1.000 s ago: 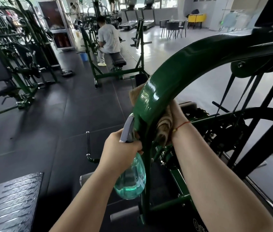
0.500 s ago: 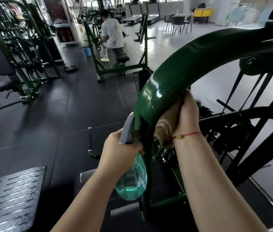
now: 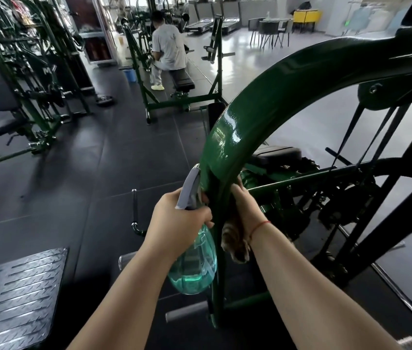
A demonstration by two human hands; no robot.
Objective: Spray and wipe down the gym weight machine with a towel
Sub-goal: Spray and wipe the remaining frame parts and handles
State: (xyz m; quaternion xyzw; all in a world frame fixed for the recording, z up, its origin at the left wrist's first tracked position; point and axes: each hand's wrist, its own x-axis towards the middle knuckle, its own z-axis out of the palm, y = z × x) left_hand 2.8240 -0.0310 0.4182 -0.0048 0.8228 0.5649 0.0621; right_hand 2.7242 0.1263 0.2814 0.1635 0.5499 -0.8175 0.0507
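Green painted steel forms the curved arm of the weight machine (image 3: 237,137), which arcs down from the upper right to an upright post between the two forearms. The left hand (image 3: 174,223) is wrapped round the neck of a teal see-through spray bottle (image 3: 194,263), whose grey trigger head sits just beside the post's left face. On the other side, the right hand (image 3: 246,208) grips a brown towel (image 3: 235,238) and presses it against the post's right face; the loose end of the towel hangs below the wrist, which wears a red thread (image 3: 260,224). A ridged metal tread plate (image 3: 15,294) lies on the dark floor (image 3: 73,160) at lower left. Far behind, a person (image 3: 167,46) sits on a bench (image 3: 182,80).
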